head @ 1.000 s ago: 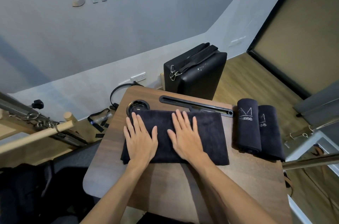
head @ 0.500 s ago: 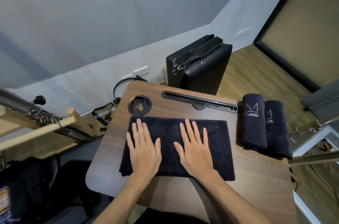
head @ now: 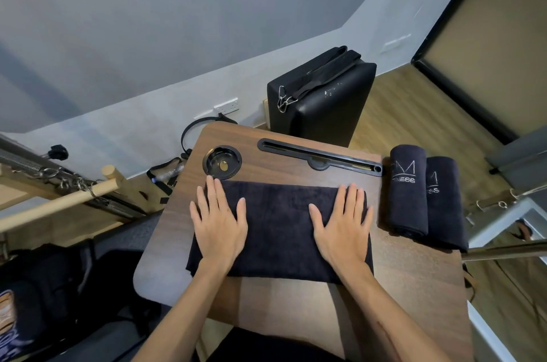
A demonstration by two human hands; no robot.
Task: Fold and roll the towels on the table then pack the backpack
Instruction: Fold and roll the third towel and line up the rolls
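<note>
Your left hand (head: 218,224) and right hand (head: 340,225) press spread flat on the folded towel (head: 278,228) (soft, limp, probably light); take hold at one short end.

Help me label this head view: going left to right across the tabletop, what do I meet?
Left hand flat on the folded towel → right hand flat on its other end → first rolled towel → second rolled towel at the table edge.
</note>
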